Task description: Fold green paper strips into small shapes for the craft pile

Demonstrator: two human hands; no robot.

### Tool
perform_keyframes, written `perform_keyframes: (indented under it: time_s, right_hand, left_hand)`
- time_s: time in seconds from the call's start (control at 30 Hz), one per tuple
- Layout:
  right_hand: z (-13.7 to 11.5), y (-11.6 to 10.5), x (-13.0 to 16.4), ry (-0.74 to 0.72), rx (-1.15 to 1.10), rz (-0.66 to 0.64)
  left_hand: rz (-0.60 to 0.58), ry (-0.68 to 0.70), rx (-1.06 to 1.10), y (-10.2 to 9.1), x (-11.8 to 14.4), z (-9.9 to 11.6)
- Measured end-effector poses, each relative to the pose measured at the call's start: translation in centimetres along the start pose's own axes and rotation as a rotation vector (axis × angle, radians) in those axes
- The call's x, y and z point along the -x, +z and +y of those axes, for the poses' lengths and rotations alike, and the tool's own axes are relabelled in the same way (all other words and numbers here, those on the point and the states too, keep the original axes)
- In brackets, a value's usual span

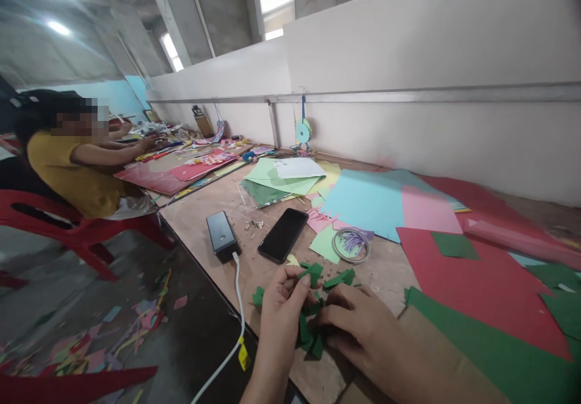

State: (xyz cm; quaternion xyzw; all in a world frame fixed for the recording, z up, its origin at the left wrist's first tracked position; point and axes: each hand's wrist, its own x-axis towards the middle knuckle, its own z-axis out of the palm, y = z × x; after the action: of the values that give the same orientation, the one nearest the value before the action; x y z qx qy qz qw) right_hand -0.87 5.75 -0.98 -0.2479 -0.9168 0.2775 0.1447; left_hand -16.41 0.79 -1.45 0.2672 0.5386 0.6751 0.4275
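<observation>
My left hand [282, 304] is closed, with thumb and forefinger pinching a small cut piece of green paper [312, 271]. My right hand [370, 331] is beside it on the right, fingers curled in with the tips among more green paper pieces [305, 331]; what those fingertips grip is hidden. Another folded green scrap [339, 278] rests just beyond the right knuckles. One more bit of green [258, 296] pokes out left of my left hand. All of this is over the near edge of the table [181, 213].
Beyond my hands lie a black phone [282, 234], a power bank [222, 236] with a white cable [240, 295], and a grey ring [351, 245] around purple paper strips. Coloured sheets, including a red one [481, 289], cover the right side. A co-worker [72, 168] sits at left.
</observation>
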Motion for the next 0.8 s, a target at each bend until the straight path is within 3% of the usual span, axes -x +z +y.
perform_keyframes:
  time_s: [0.13,0.23,0.4,0.53,0.8]
  right_hand:
    - [-0.2,0.2,0.0,-0.036,-0.019,0.000]
    - [-0.7,-0.9,0.1,-0.008,-0.158,0.017]
    - [-1.6,-3.9,0.3,0.162,-0.472,0.044]
    - [-1.1,-4.3,0.3,0.324,-0.611,0.105]
    - [0.3,-4.4,0.5,0.225,-0.602,0.176]
  left_hand:
    - [-0.006,-0.005,-0.011,0.1,0.2,0.1]
    - [-0.009,-0.010,-0.021,0.1,0.3,0.3]
    - [-0.029,-0.004,-0.037,0.3,0.4,0.7]
    - [-0.044,-0.011,-0.068,0.5,0.6,0.8]
    - [-0.159,-0.027,-0.151,0.7,0.8,0.5]
